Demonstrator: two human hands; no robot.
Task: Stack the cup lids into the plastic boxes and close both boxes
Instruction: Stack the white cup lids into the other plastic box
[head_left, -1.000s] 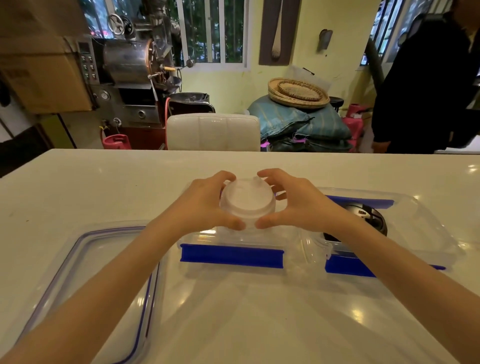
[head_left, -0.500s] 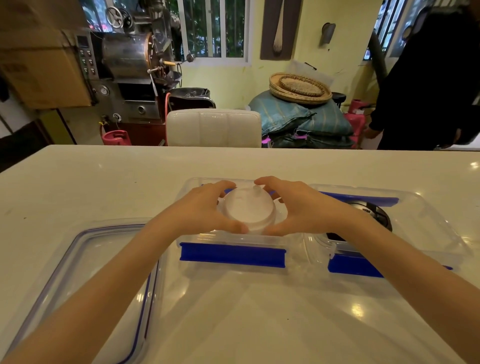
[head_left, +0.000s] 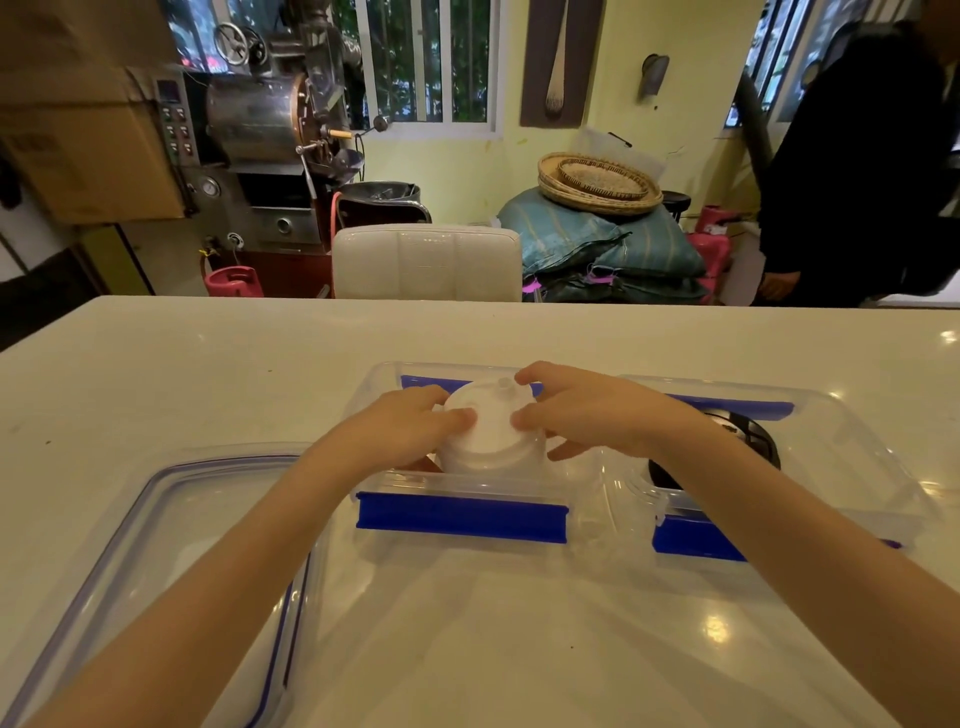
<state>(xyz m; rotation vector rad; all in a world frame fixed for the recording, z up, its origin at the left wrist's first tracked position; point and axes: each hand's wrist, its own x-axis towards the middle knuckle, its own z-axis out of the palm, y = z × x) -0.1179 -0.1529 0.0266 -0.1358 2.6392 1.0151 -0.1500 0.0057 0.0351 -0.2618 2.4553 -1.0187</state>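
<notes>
Since the earlier frame, the stack of clear cup lids (head_left: 491, 431) has been lowered between both hands into the left plastic box (head_left: 462, 512), its axis upright. It is gripped at the rim from either side by the left hand (head_left: 402, 431) and right hand (head_left: 582, 415), equally near. Black lids (head_left: 748, 441) lie in the right plastic box (head_left: 883, 467). A detached box lid (head_left: 156, 545) lies at left. No legible writing is visible.

Both forearms (head_left: 218, 587) bare; no sleeves or rings apparent.
</notes>
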